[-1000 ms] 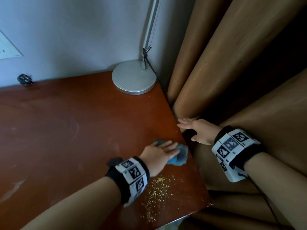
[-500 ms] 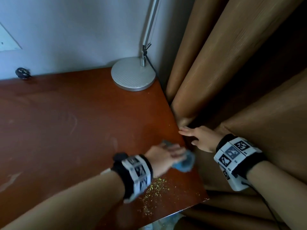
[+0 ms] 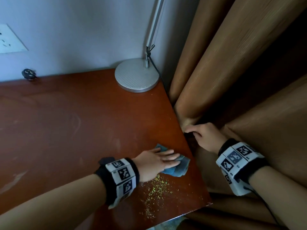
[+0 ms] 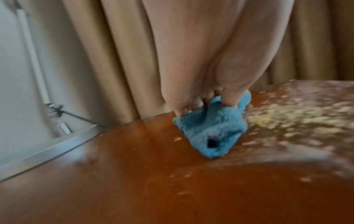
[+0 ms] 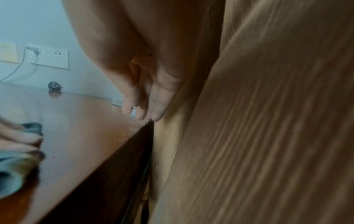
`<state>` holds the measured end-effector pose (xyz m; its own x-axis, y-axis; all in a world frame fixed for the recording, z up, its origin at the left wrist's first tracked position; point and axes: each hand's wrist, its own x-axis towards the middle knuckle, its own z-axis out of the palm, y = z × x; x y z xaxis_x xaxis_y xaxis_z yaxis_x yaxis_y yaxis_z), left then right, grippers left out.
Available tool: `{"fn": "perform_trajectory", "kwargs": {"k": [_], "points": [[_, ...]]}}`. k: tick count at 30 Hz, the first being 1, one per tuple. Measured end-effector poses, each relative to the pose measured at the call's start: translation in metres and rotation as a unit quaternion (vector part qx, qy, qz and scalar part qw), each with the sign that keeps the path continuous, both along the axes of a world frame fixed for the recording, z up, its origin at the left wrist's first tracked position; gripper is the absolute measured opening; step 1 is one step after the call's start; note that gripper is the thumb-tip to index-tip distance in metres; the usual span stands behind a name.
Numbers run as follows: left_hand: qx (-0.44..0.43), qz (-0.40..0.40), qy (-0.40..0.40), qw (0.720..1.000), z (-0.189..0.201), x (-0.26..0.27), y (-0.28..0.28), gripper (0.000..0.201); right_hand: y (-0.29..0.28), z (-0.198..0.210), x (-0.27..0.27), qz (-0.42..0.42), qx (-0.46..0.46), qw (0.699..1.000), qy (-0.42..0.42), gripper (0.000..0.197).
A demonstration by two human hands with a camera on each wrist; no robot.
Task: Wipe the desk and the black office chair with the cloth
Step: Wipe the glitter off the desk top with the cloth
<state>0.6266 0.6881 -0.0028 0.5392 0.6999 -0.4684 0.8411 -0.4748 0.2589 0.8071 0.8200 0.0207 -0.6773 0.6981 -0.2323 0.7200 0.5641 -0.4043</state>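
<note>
Closest to the camera there's a scatter of yellow-green crumbs (image 3: pixel 156 188) sitting on the glossy reddish-brown wooden desk (image 3: pixel 74 130), near its front right corner. Just past that, the left hand (image 3: pixel 154 161) lies flat with straight fingers on top of the crumpled blue fluffy cloth (image 3: pixel 178 166), pressing it onto the desktop close to the right edge; from the wrist cam the fingertips dig into the cloth (image 4: pixel 210 130) a bit. The right hand (image 3: pixel 206 136) is off the side of the desk, fingers together and pointing down, tips touching the desk's right edge where the tan-brown pleated curtain (image 3: pixel 240 63) hangs against it, holding nothing. Further back, a round silver lamp base (image 3: pixel 137 75) stands in the far right corner, a small black plug (image 3: pixel 28 74) lies by the wall, and a white wall socket (image 3: pixel 10 40) sits above.
</note>
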Motion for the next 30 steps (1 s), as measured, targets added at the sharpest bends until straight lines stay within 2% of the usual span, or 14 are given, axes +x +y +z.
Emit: {"fn": "perform_trajectory", "kwargs": {"k": [3,5,7,10,13,15,18,20,21,22,26,28,30], "points": [[0.015,0.118,-0.002,0.993,0.003,-0.021,0.038,0.078,-0.005,0.006,-0.008,0.043,-0.011,0.999,-0.018,0.038],[-0.009,0.203,0.028,0.979,0.007,-0.036,0.075,0.076,-0.009,0.005,-0.010,0.047,-0.020,0.999,-0.018,0.039],[-0.040,0.237,0.064,0.969,0.008,-0.047,0.105,0.070,-0.013,0.002,-0.009,0.046,-0.033,0.998,-0.022,0.040],[-0.035,0.269,0.066,0.960,0.001,-0.054,0.133,0.066,-0.019,-0.006,-0.003,0.051,-0.052,0.997,-0.027,0.041],[-0.025,0.261,0.071,0.962,0.000,-0.043,0.147,0.076,-0.024,-0.012,0.004,0.044,-0.061,0.997,-0.022,0.040],[-0.014,0.208,0.047,0.977,0.004,-0.025,0.136,0.081,-0.023,-0.010,0.009,0.017,-0.053,0.998,-0.005,0.038],[0.028,0.072,-0.011,0.997,0.000,0.001,0.079,0.077,-0.016,-0.005,0.014,-0.053,-0.030,0.998,0.016,0.035],[0.006,-0.010,-0.025,1.000,-0.001,0.007,0.033,0.077,-0.012,-0.003,0.016,-0.076,-0.033,0.997,0.009,0.034],[-0.008,-0.025,-0.021,0.999,0.000,0.003,0.018,0.079,-0.012,-0.003,0.015,-0.074,-0.034,0.997,0.006,0.034],[-0.015,-0.012,-0.021,1.000,0.002,-0.006,0.012,0.080,-0.013,-0.002,0.013,-0.065,-0.037,0.997,0.004,0.035],[-0.022,0.154,0.008,0.988,0.005,-0.051,0.033,0.073,-0.029,0.001,0.000,0.023,-0.065,0.998,-0.007,0.043],[-0.030,0.162,0.038,0.986,0.001,-0.055,0.032,0.067,-0.039,0.001,-0.008,0.077,-0.074,0.994,-0.025,0.049],[-0.021,0.179,0.018,0.983,-0.005,-0.046,0.010,0.069,-0.048,-0.001,-0.015,0.113,-0.074,0.990,-0.036,0.054]]}}
